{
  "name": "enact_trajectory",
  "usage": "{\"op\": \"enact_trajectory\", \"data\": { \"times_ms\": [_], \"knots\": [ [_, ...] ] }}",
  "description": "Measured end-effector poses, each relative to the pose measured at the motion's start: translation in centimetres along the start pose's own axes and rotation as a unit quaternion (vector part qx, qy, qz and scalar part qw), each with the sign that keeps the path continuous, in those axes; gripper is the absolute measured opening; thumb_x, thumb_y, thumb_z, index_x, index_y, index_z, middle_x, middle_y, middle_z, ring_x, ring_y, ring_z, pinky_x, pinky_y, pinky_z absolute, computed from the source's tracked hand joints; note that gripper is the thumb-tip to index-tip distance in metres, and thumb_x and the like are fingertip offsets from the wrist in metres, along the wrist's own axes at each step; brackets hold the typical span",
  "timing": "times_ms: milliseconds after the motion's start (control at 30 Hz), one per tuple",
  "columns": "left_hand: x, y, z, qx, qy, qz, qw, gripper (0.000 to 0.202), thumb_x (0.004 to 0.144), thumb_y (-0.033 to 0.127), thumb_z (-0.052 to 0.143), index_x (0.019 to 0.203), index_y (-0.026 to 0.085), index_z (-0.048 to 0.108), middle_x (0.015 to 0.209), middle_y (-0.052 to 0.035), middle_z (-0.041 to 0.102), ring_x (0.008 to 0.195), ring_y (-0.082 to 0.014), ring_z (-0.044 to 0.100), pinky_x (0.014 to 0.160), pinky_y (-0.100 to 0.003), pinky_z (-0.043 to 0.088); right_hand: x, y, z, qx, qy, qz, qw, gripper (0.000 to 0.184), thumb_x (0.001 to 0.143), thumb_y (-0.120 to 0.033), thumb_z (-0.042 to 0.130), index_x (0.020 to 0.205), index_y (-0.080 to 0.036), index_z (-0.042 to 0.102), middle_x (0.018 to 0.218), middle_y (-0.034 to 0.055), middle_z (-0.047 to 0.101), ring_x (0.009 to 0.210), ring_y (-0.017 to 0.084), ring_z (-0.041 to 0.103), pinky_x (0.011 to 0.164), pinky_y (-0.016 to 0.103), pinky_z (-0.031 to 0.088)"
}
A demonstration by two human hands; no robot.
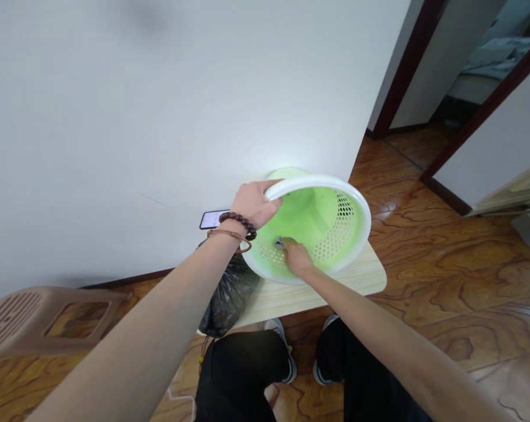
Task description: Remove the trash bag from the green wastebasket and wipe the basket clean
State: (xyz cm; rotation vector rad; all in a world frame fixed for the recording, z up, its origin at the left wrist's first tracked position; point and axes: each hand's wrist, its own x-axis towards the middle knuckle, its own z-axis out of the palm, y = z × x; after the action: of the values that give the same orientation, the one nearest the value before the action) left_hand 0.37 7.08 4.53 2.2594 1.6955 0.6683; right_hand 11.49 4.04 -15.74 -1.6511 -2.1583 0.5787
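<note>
A light green basket (326,205) with a white rim and rows of holes in its side is tilted so that its mouth faces me. My left hand (256,204) is closed around the upper left of its rim. Inside the basket, my right hand (297,258) is closed on a small greyish-white cloth or wad (279,241) against the lower wall; its exact kind is hard to make out. Part of the basket's base is hidden behind the rim and my left hand.
Under the basket is a pale wooden table (357,275). A black plastic bag (232,293) and a phone (212,220) lie at its left. A brown plastic stool (54,319) lies on the floor at left. A white wall (159,117) stands behind; a doorway opens at right.
</note>
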Motion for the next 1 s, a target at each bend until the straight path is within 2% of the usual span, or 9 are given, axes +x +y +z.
{"op": "enact_trajectory", "data": {
  "times_ms": [100,200,300,433,533,633,733,833,1000],
  "knots": [
    [0.1,0.3,-0.2,0.003,-0.001,-0.01,1.0,0.045,0.07,0.032,0.053,0.113,0.022,0.063,0.076,-0.0054,0.069,0.068,-0.0172,0.059,0.066,-0.029,0.045,-2.8,-1.4,-0.4,0.056,-0.005,-0.048,0.997,0.044,0.086,-0.011,0.033,0.128,-0.013,0.043,0.127,0.0112,0.051,0.115,0.019,0.048,0.095,0.032,0.038],
    [0.2,0.7,-0.5,0.009,-0.002,-0.02,1.0,0.044,0.068,0.031,0.054,0.11,0.022,0.065,0.074,-0.0056,0.068,0.068,-0.0183,0.059,0.065,-0.029,0.045,-5.8,-1.0,-2.7,0.086,-0.024,-0.132,0.987,0.044,0.089,-0.026,0.036,0.131,-0.014,0.04,0.133,0.0111,0.047,0.123,0.021,0.041,0.101,0.036,0.033],
    [0.6,1.4,-0.7,0.017,-0.008,-0.025,1.0,0.042,0.067,0.032,0.055,0.106,0.021,0.067,0.072,-0.0052,0.068,0.068,-0.0194,0.06,0.063,-0.029,0.045,-7.8,0.0,-4.6,0.048,-0.049,-0.193,0.979,0.063,0.082,-0.041,0.05,0.136,-0.012,0.033,0.138,0.0151,0.039,0.128,0.025,0.034,0.104,0.04,0.028],
    [1.2,3.1,-1.4,0.026,-0.042,-0.02,0.999,0.042,0.066,0.032,0.057,0.106,0.022,0.067,0.076,-0.0042,0.069,0.07,-0.0197,0.061,0.065,-0.029,0.046,-9.0,-0.8,-4.5,-0.047,-0.06,-0.209,0.975,0.069,0.077,-0.023,0.055,0.137,-0.006,0.026,0.139,0.0218,0.033,0.129,0.025,0.032,0.104,0.038,0.03],
    [0.6,4.2,-2.3,0.01,-0.044,0.048,0.998,0.049,0.068,0.038,0.057,0.116,0.024,0.06,0.097,-0.0031,0.069,0.086,-0.0205,0.062,0.08,-0.031,0.046,-9.6,-2.8,-3.6,-0.088,-0.027,-0.201,0.975,0.064,0.077,-0.017,0.051,0.134,0.001,0.028,0.137,0.0261,0.034,0.128,0.027,0.033,0.103,0.038,0.031],
    [-1.9,4.1,-3.0,-0.02,0.021,0.097,0.995,0.058,0.073,0.048,0.052,0.126,0.022,0.051,0.125,-0.0032,0.056,0.112,-0.0213,0.052,0.098,-0.034,0.037,-10.2,-4.8,-3.8,-0.097,-0.005,-0.19,0.977,0.059,0.078,-0.015,0.048,0.132,0.003,0.031,0.134,0.0262,0.039,0.125,0.026,0.038,0.101,0.036,0.035],
    [-5.8,2.4,-2.5,-0.032,0.062,0.032,0.997,0.066,0.073,0.053,0.051,0.131,0.022,0.041,0.127,-0.0055,0.054,0.11,-0.0215,0.054,0.096,-0.034,0.038,-10.9,-6.0,-4.9,-0.096,-0.008,-0.185,0.978,0.055,0.079,-0.016,0.046,0.13,0.001,0.034,0.132,0.0248,0.042,0.121,0.025,0.042,0.098,0.035,0.038],
    [-9.9,0.2,-1.1,-0.041,0.112,-0.07,0.99,0.059,0.078,0.057,0.043,0.12,0.016,0.047,0.117,-0.011,0.059,0.102,-0.0223,0.057,0.085,-0.033,0.044,-11.9,-6.4,-6.0,-0.092,-0.023,-0.185,0.978,0.056,0.079,-0.02,0.049,0.13,-0.001,0.034,0.132,0.0226,0.043,0.12,0.026,0.044,0.095,0.034,0.04],
    [-13.8,-1.3,0.1,0.057,0.136,-0.138,0.979,0.053,0.082,0.06,0.028,0.105,0.017,0.049,0.083,-0.0111,0.064,0.08,-0.0274,0.061,0.068,-0.034,0.043,-13.4,-7.1,-6.5,-0.099,-0.049,-0.197,0.974,0.06,0.078,-0.024,0.055,0.13,-0.006,0.034,0.129,0.0204,0.047,0.114,0.026,0.049,0.09,0.034,0.044]
  ]
}}
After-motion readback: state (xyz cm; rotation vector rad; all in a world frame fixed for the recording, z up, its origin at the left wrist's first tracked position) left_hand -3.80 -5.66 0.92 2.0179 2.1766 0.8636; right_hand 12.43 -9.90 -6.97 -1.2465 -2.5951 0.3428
